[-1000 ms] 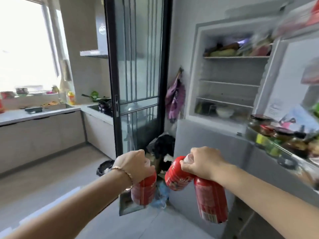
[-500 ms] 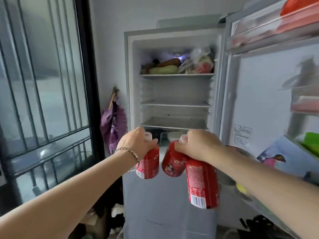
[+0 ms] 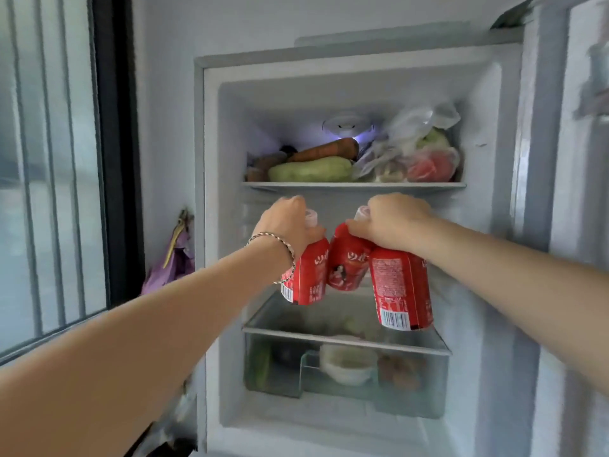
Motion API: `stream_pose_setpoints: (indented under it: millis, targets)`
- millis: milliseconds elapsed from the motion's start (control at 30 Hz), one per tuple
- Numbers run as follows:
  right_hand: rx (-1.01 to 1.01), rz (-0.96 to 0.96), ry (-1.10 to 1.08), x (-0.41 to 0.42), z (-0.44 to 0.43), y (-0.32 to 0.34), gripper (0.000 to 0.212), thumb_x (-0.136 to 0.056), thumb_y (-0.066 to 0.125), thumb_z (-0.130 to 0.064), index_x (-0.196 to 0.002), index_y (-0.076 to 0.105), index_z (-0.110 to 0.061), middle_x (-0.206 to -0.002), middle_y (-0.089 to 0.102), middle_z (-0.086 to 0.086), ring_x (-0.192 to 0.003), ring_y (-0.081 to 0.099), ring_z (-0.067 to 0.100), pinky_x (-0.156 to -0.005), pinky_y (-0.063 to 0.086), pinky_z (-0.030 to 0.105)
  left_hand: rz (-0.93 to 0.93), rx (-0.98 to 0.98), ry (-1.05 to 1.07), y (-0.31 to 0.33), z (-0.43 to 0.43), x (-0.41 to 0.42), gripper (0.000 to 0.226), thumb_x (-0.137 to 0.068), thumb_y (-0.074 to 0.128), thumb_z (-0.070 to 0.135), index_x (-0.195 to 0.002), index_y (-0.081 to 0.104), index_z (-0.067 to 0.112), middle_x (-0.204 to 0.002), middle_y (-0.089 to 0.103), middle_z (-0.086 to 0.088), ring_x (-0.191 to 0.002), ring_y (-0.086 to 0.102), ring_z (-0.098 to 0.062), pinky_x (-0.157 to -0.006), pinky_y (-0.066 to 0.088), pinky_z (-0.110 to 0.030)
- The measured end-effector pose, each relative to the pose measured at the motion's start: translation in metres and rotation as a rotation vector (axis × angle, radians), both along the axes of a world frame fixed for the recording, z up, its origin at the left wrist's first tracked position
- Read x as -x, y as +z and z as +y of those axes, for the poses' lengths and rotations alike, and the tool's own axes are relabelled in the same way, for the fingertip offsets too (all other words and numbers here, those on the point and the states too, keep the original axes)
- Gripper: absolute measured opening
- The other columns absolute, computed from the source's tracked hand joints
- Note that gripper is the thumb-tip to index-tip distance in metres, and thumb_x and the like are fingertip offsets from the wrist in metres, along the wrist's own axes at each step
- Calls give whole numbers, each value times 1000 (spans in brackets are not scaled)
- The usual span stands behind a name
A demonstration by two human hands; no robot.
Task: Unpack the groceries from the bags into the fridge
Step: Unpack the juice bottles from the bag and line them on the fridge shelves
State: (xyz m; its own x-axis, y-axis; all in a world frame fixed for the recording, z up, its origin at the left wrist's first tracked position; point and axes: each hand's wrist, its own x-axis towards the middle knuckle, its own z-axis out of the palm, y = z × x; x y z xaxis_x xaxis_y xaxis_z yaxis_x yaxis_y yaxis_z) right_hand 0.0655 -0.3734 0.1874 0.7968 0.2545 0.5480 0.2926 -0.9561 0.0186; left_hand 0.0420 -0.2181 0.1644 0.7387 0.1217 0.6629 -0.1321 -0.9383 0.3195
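The open fridge (image 3: 211, 199) fills the view. My left hand (image 3: 288, 225) grips one red bottle (image 3: 308, 278) by its neck. My right hand (image 3: 393, 224) grips two red bottles by their tops: one (image 3: 347, 262) tilts left, the other (image 3: 402, 291) hangs lower on the right. All three bottles hang inside the fridge opening, below the top shelf (image 3: 354, 185) and above a glass shelf (image 3: 346, 338). Both bottle caps are partly hidden by my fingers.
The top shelf holds a carrot (image 3: 326, 150), a green vegetable (image 3: 309, 169) and bagged produce (image 3: 415, 150). A white bowl (image 3: 347, 366) sits in the drawer under the glass shelf. The fridge door (image 3: 583, 159) stands open on the right. A purple bag (image 3: 174, 262) hangs on the left wall.
I have come closer to the fridge. Both hands have risen with the bottles from in front of the fridge's lower front to inside the opening, just under the top shelf.
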Motion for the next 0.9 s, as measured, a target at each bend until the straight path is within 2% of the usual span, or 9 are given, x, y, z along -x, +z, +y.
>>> stream_pose_setpoints:
  millis: [100,300,433,500,567,667,800,900]
  targets:
    - [8,-31,-29,-43,12,8,38,-86,47,-50,-64,42,-20,-71,49,-1,-79,50,25,-67,35,29,-9,7,-19,15,16,-53,40,-84,63,35,-109,54,6,-115,56,-13,-106,54,-32,-74,36,-31]
    - [-47,11,-100,-112,33,9,42,-83,53,-53,-62,41,-19,-66,45,-2,-75,49,23,-52,29,28,48,29,-126,20,39,-146,39,-84,64,33,-110,54,5,-118,56,-15,-107,54,-33,-81,42,-33]
    - [-113,5,-126,-148,45,6,41,-84,53,-51,-62,42,-18,-67,47,-2,-73,50,22,-49,28,28,93,12,-200,12,39,-191,43,-86,63,35,-115,52,6,-120,56,-18,-111,54,-34,-89,43,-35]
    - [-198,54,-144,-163,47,3,42,-83,55,-55,-63,41,-20,-69,47,-2,-72,50,20,-49,29,28,89,32,-224,7,42,-208,42,-89,58,35,-119,50,8,-119,55,-20,-112,52,-35,-90,42,-36]
    - [-281,92,-116,-176,48,3,45,-81,58,-58,-62,41,-21,-66,46,-3,-65,49,17,-48,29,28,80,-17,-209,-1,44,-220,43,-93,46,43,-128,45,17,-122,53,-19,-118,44,-35,-95,38,-38]
    - [-354,108,-26,-191,52,3,34,-80,63,-50,-68,53,-19,-71,55,-2,-67,53,15,-49,34,25,191,7,-284,-16,39,-221,48,-92,33,58,-134,42,37,-136,35,-15,-129,27,-32,-109,25,-41]
    - [-460,132,11,-194,44,1,33,-76,68,-43,-60,57,-16,-62,59,0,-59,56,15,-51,40,25,204,18,-283,-37,33,-217,55,-81,50,63,-130,45,38,-152,0,-10,-138,7,-33,-114,20,-45]
    - [-532,-18,-13,-178,28,-3,25,-76,66,-39,-72,66,-15,-71,66,0,-73,63,18,-65,49,28,165,-17,-191,-46,22,-216,72,-69,59,70,-131,42,38,-153,-18,-8,-141,-7,-37,-111,21,-53]
